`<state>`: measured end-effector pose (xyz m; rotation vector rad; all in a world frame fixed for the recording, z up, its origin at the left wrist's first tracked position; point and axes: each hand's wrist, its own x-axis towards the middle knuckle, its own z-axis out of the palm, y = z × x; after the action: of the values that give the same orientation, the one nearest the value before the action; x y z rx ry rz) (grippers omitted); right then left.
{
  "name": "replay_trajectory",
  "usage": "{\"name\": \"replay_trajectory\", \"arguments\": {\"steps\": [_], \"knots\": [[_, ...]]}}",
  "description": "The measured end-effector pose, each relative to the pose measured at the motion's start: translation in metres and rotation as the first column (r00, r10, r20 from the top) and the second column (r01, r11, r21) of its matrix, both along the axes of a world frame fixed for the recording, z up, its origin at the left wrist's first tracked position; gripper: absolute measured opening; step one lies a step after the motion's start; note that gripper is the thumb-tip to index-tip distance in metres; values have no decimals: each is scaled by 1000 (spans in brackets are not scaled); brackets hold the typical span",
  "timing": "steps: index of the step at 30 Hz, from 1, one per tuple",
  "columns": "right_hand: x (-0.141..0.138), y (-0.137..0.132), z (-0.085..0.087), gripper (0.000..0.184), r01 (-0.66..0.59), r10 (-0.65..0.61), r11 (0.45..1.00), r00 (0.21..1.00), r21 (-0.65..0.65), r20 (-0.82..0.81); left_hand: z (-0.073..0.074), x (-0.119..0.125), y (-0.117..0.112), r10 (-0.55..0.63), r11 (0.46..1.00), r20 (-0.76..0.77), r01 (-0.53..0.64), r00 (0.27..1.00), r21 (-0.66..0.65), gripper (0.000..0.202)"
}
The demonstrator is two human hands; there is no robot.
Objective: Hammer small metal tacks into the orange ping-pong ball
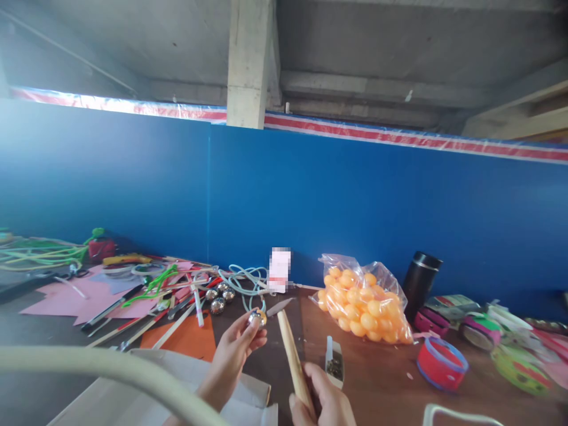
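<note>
A shiny metal ball (257, 318) is pinched between the fingertips of my left hand (235, 349), raised over the near middle of the table. My right hand (323, 396) is closed around the pale wooden handle (290, 352) of a tool, which leans up and to the left. At the handle's top a narrow, pointed grey piece (280, 306) shows beside the ball; how it joins the handle is unclear. Behind my left hand lie several similar metal balls (218, 305). Just right of the handle sits a small white container (335, 368) with dark bits inside.
A clear bag of orange balls (364, 302) and a black bottle (421, 281) stand along the blue partition (310, 195). Sticks, pink paper (89, 296) and cords clutter the left. A pale curved tube (133, 373) crosses the foreground before a white cardboard piece (248, 390). Right: a red ring (442, 368).
</note>
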<state>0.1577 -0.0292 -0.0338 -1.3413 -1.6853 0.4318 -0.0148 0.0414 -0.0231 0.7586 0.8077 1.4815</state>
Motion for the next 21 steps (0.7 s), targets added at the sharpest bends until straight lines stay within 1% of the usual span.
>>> {"name": "replay_trajectory", "arguments": {"steps": [2, 4, 6, 8, 9, 11, 13, 17, 19, 21], "knots": [[3, 3, 4, 20, -37, 32, 994, 998, -101, -56, 1, 0, -2, -43, 999, 53, 42, 998, 18, 42], [5, 6, 3, 15, -80, 54, 970, 992, -229, -119, 3, 0, -3, -72, 997, 100, 69, 992, 32, 41], [6, 8, -2, 16, -117, 52, 932, 980, -343, -194, 3, -1, -4, -93, 995, 137, 89, 986, 34, 39], [6, 10, -10, 17, -133, 39, 904, 972, -405, -233, 3, -2, -4, -116, 993, 171, 113, 978, 29, 36], [6, 11, -14, 18, -127, 36, 900, 975, -416, -220, 2, -2, -4, -127, 992, 186, 124, 974, 28, 34], [8, 12, -20, 17, -99, 50, 907, 991, -410, -128, 1, -2, -4, -152, 988, 208, 149, 966, 30, 30], [9, 11, -19, 18, -69, 72, 913, 997, -402, -6, 0, -1, -4, -183, 983, 215, 179, 959, 36, 28], [10, 5, -2, 20, -31, 95, 903, 987, -429, 129, 1, -1, -6, -226, 974, 201, 222, 953, 42, 31], [9, 0, 7, 19, 31, 63, 902, 977, -430, 203, 2, 0, -8, -250, 968, 180, 247, 951, 40, 32], [8, -4, 14, 15, 99, 7, 913, 966, -396, 257, 4, 0, -11, -282, 959, 151, 279, 948, 36, 32]]}}
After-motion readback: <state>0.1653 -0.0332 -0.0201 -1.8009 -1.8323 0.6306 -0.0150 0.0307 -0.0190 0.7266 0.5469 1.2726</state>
